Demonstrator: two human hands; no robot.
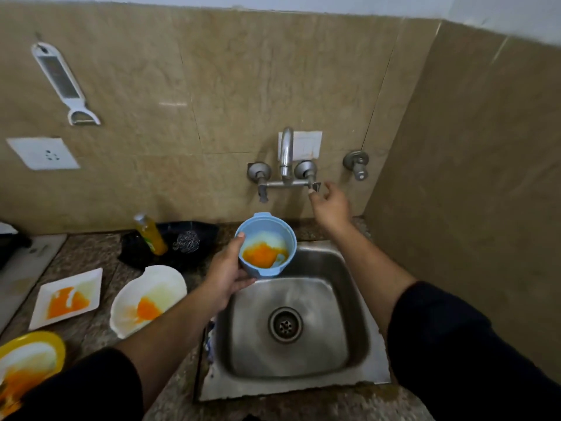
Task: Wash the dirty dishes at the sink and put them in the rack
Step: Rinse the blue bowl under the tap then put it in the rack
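Fingers of the left hand (226, 279) curl under and round the near side of a light blue bowl (268, 238), thumb hooked over its rim. The bowl hangs tilted above the back left corner of the steel sink (349, 299), with orange and white residue pooled inside. The right hand (329, 205) reaches up to the wall tap (286, 153), fingers loosely spread and thumb apart from forefinger; the forefinger tip meets the right tap handle (315, 186) from below without gripping it. No water shows at the spout, and the drain (285, 325) sits uncovered in the basin. On the speckled worktop (91, 256) left of the sink lie more dirty dishes: a white oval dish (164, 284) nearest, a square white plate (73, 287) beyond it, and a yellow plate (57, 344) at the lower edge, all smeared orange. Behind them a bottle of yellow liquid (150, 235) stands beside a steel scrubber (186, 241) in a black tray (206, 230)
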